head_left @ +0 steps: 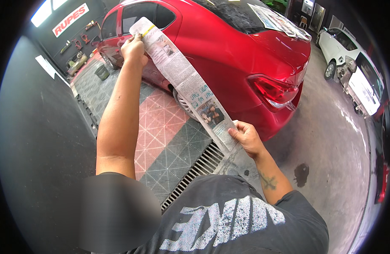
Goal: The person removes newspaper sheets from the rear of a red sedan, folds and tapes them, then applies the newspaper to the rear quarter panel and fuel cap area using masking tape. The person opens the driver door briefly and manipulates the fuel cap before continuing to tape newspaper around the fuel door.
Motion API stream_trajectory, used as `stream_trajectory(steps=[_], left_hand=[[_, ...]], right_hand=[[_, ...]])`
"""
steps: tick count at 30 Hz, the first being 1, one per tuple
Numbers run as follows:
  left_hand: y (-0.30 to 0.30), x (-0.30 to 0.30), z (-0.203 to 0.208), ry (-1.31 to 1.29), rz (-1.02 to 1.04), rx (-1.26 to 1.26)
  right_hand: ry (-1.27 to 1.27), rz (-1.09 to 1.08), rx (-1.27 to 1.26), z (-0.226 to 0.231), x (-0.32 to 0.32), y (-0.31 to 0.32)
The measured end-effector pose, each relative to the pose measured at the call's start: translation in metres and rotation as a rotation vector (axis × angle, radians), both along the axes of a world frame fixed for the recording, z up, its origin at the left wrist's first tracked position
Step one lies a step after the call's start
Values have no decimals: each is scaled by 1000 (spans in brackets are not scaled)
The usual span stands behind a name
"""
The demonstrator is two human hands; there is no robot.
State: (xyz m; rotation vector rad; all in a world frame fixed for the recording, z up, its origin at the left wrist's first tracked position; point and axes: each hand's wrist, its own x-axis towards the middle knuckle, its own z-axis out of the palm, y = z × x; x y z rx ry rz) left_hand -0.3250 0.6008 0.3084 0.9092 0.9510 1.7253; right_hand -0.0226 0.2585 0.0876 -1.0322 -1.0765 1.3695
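Head: newspaper strip (183, 79) in fingers (241, 132)

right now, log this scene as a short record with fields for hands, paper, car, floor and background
left hand: grips upper end of long printed newspaper strip
right hand: grips its lower end
strip: stretched diagonally before the car; contact unclear
car: glossy red sedan, flat printed newspaper sheets on its rear
floor: red patterned tiles, dark slotted grate
background: white car, right

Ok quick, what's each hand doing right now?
Left hand: closed, holding the upper end of the newspaper strip.
Right hand: closed, pinching the strip's lower end.
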Motion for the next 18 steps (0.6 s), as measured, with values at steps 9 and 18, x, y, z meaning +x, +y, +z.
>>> stream_trajectory(steps=[9,18], left_hand=[[9,6,-5,180,143,71],[-10,17,15,30,16,174]], right_hand=[[46,20,9,-10,6,9],[13,72,-95,-3,6,12]])
